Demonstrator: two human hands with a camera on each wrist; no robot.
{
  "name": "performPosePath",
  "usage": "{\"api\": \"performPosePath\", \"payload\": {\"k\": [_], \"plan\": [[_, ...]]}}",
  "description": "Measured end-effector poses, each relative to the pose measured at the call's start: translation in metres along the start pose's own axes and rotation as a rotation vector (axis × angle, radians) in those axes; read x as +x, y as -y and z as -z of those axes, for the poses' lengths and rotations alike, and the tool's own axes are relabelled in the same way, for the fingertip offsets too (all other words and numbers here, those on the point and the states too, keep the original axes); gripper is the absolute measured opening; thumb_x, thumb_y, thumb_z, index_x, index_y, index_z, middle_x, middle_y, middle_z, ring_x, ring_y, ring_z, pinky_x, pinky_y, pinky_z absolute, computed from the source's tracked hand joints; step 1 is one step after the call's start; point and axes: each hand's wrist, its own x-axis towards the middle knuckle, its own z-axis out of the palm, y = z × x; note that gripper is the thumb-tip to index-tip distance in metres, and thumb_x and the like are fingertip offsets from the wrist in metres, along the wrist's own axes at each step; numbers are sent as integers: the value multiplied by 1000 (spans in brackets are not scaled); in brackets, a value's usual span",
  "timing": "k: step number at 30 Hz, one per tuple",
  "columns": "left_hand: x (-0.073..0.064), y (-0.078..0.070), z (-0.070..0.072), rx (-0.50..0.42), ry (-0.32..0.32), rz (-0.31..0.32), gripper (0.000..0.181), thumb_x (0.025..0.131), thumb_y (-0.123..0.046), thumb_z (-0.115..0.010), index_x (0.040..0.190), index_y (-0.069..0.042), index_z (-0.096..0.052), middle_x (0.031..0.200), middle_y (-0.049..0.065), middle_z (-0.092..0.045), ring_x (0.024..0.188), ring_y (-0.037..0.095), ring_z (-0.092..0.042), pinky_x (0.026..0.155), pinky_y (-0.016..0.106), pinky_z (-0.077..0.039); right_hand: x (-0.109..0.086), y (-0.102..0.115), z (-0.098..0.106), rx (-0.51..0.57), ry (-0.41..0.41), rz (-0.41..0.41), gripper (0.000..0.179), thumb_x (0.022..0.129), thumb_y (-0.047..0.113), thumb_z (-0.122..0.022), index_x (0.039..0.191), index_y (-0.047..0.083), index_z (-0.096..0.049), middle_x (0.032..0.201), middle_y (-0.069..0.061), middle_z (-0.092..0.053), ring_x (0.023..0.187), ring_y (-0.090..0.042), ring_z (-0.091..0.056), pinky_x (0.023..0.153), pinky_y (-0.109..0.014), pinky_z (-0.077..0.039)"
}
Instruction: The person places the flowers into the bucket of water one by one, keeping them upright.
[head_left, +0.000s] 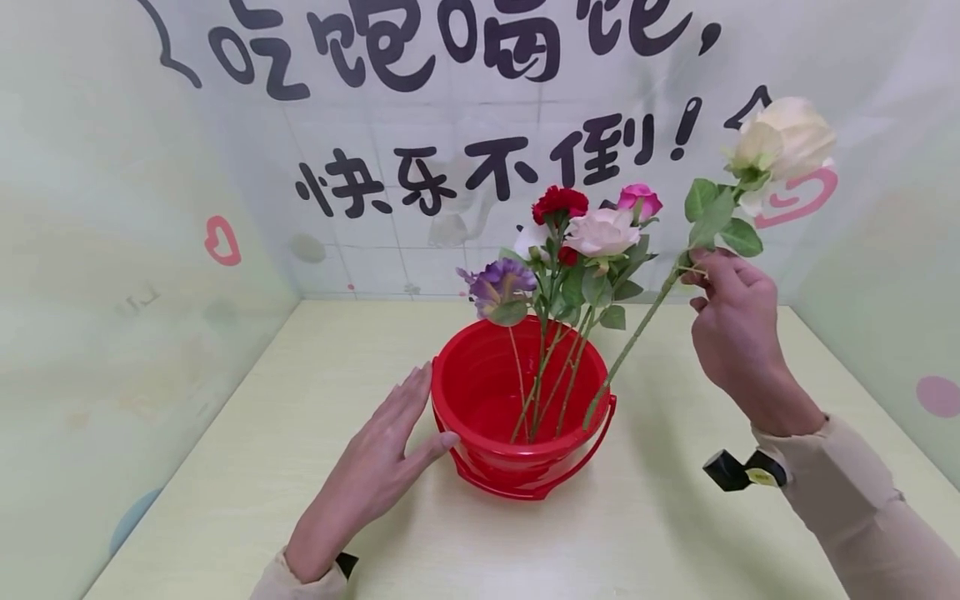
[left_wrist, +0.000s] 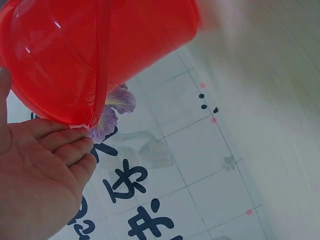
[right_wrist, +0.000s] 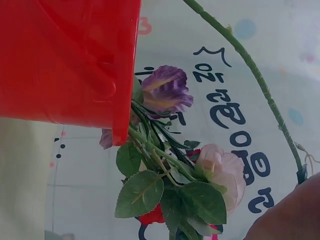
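A red bucket [head_left: 495,467] stands upright on the table. My left hand [head_left: 375,458] rests on its left side with fingers nearly straight; the thumb lies at the front rim. In the left wrist view those fingers [left_wrist: 65,145] touch the rim. My right hand [head_left: 738,333] pinches the green stem of a cream rose [head_left: 787,137] below its leaves, right of the bucket. This stem [right_wrist: 257,75] slants down to the bucket's right rim in the head view; whether its tip is inside, I cannot tell. Its bloom is outside the right wrist view.
In the bucket stand a purple flower [head_left: 498,283], a red carnation [head_left: 558,202], a pale pink rose [head_left: 602,232], a bright pink rose [head_left: 640,200] and a white flower [head_left: 531,240]. Printed curtains enclose the light wooden table [head_left: 360,350] at the back and sides.
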Motion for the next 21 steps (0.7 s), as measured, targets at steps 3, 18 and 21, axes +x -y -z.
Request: {"api": "performPosePath", "payload": {"k": [3,18,21], "plan": [[0,0,0,6,2,6,89,97,-61,-62,166,-18,-25,169,3,-26,155,28,-24,110,59,-42,-1,-3,-4,-41,-13,9,22,101,5,-63,80,7,-72,103,-4,-54,83,-14,-55,66,-20,-41],[0,-1,0,10,2,17,90,97,-63,-61,166,-19,-25,169,3,-27,154,29,-26,108,60,-44,-14,-42,-6,-288,70,18,17,103,10,-60,90,13,-71,82,5,-60,95,-14,-51,76,-25,-35],[0,-2,0,10,0,15,89,97,-62,-61,166,-18,-25,169,3,-27,154,29,-26,109,59,-43,-17,-48,-5,-283,86,8,18,104,10,-60,90,15,-70,84,6,-61,96,-15,-52,78,-27,-33]]}}
